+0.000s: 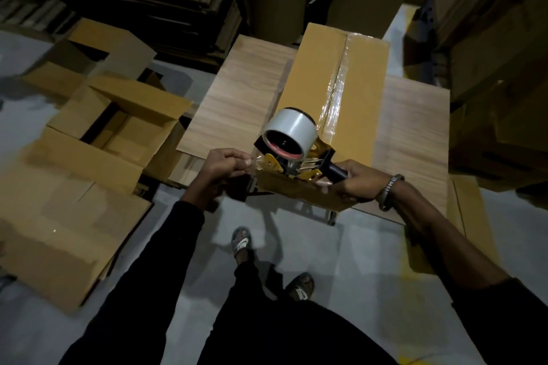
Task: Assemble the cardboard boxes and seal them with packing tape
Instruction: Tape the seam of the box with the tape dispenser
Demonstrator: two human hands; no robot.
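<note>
While the cardboard box (314, 92) lay lengthwise along the wooden table (237, 98), overhanging its near edge, my right hand (355, 184) gripped the tape dispenser (292, 142) handle there, and my left hand (225, 166) pinched the clear tape end (254, 160) beside it.

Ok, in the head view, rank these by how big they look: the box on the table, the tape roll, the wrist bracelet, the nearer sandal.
Largest to smallest, as they look:
1. Box on the table
2. Tape roll
3. Sandal and bracelet: too close to rank, and the sandal is partly hidden.
</note>
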